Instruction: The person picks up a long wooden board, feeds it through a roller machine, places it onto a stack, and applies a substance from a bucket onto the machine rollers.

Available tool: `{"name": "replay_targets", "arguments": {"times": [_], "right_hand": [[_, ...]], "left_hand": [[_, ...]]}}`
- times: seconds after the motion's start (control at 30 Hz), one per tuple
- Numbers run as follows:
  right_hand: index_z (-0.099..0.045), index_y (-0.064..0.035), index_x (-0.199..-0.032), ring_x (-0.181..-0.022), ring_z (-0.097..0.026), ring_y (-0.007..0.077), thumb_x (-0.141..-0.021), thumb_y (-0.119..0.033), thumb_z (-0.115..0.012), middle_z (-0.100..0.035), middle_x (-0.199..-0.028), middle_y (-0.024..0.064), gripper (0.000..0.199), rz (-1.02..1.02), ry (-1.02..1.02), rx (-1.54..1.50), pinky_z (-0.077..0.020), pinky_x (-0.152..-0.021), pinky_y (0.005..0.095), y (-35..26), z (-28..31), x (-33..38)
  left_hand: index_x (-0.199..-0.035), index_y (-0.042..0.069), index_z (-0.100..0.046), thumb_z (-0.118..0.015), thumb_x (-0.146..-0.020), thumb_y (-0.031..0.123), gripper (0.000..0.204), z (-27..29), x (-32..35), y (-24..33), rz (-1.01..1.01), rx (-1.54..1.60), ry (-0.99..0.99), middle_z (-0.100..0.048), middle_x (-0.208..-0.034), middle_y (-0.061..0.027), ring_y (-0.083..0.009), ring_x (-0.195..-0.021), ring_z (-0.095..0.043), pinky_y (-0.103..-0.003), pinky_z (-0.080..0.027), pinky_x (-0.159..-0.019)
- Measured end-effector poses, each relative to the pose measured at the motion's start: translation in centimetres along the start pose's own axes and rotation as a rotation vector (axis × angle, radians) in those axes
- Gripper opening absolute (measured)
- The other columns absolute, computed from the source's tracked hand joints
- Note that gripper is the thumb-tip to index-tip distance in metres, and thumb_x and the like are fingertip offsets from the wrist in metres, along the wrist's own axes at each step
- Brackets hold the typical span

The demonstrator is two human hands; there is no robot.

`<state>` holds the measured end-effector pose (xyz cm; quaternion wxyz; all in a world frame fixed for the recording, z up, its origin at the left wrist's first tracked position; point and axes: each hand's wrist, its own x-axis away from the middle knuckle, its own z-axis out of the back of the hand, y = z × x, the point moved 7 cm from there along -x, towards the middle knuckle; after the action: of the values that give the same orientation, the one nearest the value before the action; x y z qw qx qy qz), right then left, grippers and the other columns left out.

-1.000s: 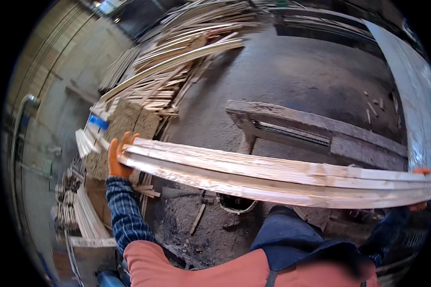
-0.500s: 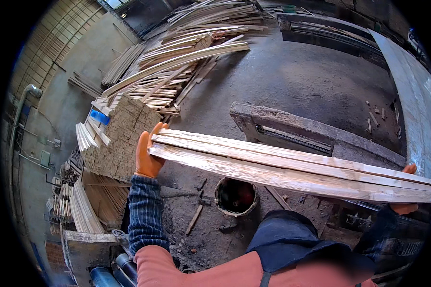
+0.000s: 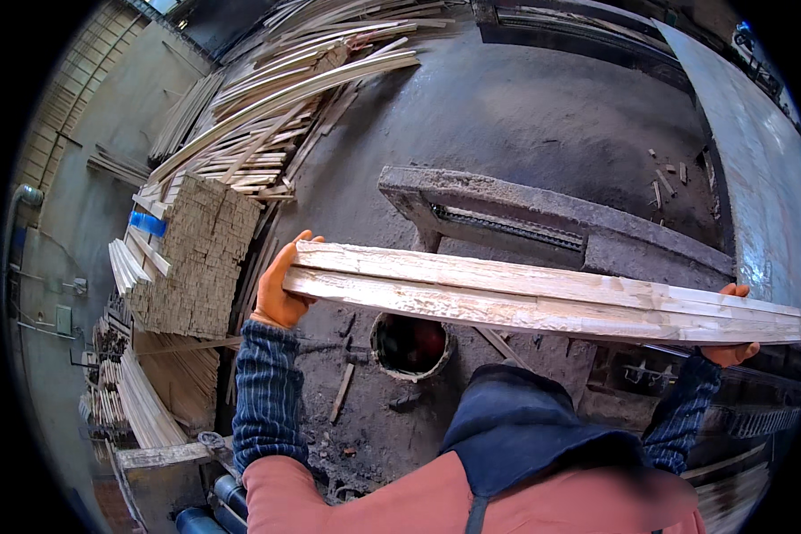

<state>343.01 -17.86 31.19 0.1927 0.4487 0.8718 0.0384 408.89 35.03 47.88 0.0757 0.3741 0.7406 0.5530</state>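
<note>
Several pale, rough-sawn wooden strips [image 3: 507, 287] lie together in one bundle, held level across my front above the floor. My left hand [image 3: 281, 287], in an orange glove, is closed around the bundle's left end. Near the right end my right hand [image 3: 732, 351], gloved alike, grips from beneath; its fingertips show above the far edge and the near edge, and the rest is hidden by the wood. Below the bundle, a round bucket [image 3: 378, 351] with a dark inside and something red in it stands on the floor.
A block-shaped stack of strips [image 3: 196, 258] stands at the left, with a loose pile of long strips [image 3: 267, 133] behind it. A dusty machine frame [image 3: 516, 200] lies beyond the bundle. A sloping metal sheet [image 3: 756, 160] is at the right. Scraps lie on the dirty floor.
The bundle has turned so that its strips show more front-on, and my right hand has moved slightly up and left. The surroundings have shifted left in view.
</note>
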Motion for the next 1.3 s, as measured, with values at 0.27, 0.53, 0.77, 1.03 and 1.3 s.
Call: {"name": "replay_targets", "arguments": {"times": [0.27, 0.53, 0.77, 1.03, 1.3], "right_hand": [[-0.026, 0.0015, -0.152, -0.147, -0.025, 0.0321, -0.081, -0.046, -0.072, -0.027, -0.159, 0.0163, 0.097, 0.089, -0.113, 0.743, -0.0142, -0.125, 0.0485, 4.9, -4.6, -1.6], [-0.045, -0.0134, -0.146, -0.128, -0.052, 0.032, -0.089, -0.066, -0.053, -0.053, -0.143, 0.0106, 0.079, 0.725, 0.851, 0.981, -0.0408, -0.11, 0.0481, 6.8, -6.1, 2.4], [-0.026, 0.0024, -0.151, -0.139, -0.038, 0.0379, -0.094, -0.049, -0.061, -0.038, -0.151, 0.0243, 0.085, 0.948, 0.774, 2.459, -0.0265, -0.118, 0.0452, 15.3, -9.7, 2.1], [-0.028, -0.0052, -0.153, -0.149, -0.02, 0.0398, -0.097, -0.062, -0.042, -0.026, -0.16, 0.0201, 0.082, -0.063, -0.162, 3.116, -0.0118, -0.121, 0.0523, 30.2, -7.3, 3.4], [-0.024, 0.0, -0.153, -0.15, -0.015, 0.0414, -0.091, -0.049, -0.057, -0.023, -0.159, 0.0225, 0.085, -0.367, -0.644, 2.843, -0.0106, -0.122, 0.0512, 46.9, -3.7, 3.3]], "left_hand": [[-0.142, 0.005, -0.045, -0.061, -0.097, 0.027, 0.053, -1.9, -1.1, -1.2, -0.039, 0.022, -0.017, -0.054, -0.14, -0.0132, -0.027, -0.117, -0.061, -0.04, -0.06, -0.09], [-0.138, 0.006, -0.048, -0.061, -0.096, 0.026, 0.049, -4.3, -3.2, -6.4, 0.028, 0.099, -0.067, -0.055, -0.135, -0.0115, -0.0279, -0.122, -0.056, -0.043, -0.054, -0.098], [-0.133, 0.005, -0.049, -0.058, -0.096, 0.025, 0.043, -10.5, -6.3, -13.9, -0.128, 0.078, -0.083, -0.057, -0.131, -0.0125, -0.0314, -0.121, -0.057, -0.045, -0.049, -0.102], [-0.134, 0.004, -0.049, -0.055, -0.1, 0.027, 0.042, -10.8, -6.3, -14.2, -0.157, 0.124, -0.056, -0.057, -0.132, -0.0135, -0.0347, -0.122, -0.057, -0.046, -0.047, -0.105], [-0.136, 0.005, -0.051, -0.053, -0.101, 0.032, 0.044, -10.3, -6.8, -15.0, -0.16, 0.189, -0.064, -0.059, -0.133, -0.0136, -0.0341, -0.125, -0.055, -0.046, -0.045, -0.107]]}}
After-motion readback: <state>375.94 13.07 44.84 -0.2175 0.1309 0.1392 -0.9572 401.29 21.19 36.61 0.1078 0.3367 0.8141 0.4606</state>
